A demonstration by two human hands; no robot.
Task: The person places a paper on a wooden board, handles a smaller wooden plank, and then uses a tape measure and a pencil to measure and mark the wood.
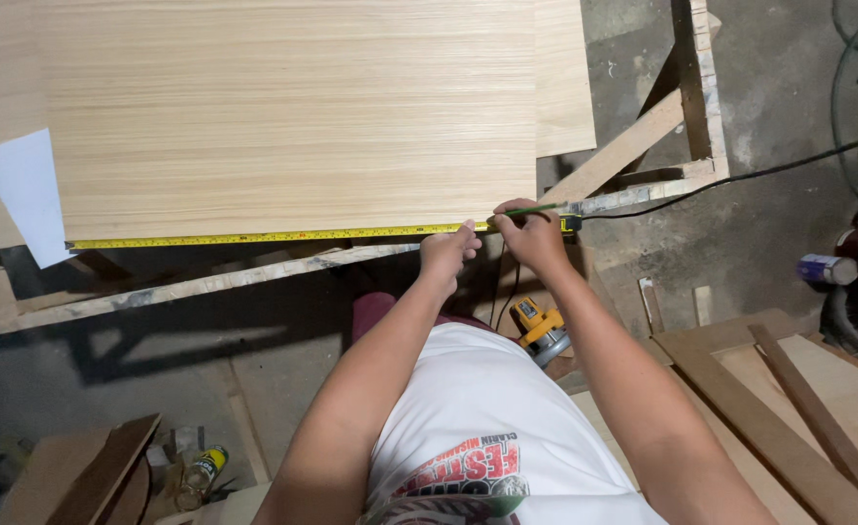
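Tape measure (274, 235), yellow, lies stretched flat along the near edge of the pale board (293, 117), running from about nine o'clock toward the middle of my view. My left hand (448, 251) sits at the centre, fingers curled and pressing the tape down against the board's edge, which I judge keeps the blade from sliding or lifting. Just to its right, at about one o'clock from it, my right hand (531, 233) pinches a green pencil (536, 208) between thumb and fingers, the tip laid low over the tape so a mark would land right at the edge. The two hands are almost touching. A white sheet of paper (26, 190) hangs over the board's corner at nine o'clock. The board rests on a rough wooden frame (205, 282). Down at five o'clock from my hands a yellow power tool (538, 326) lies on the floor, and a black cable (740, 177) trails off toward three o'clock.
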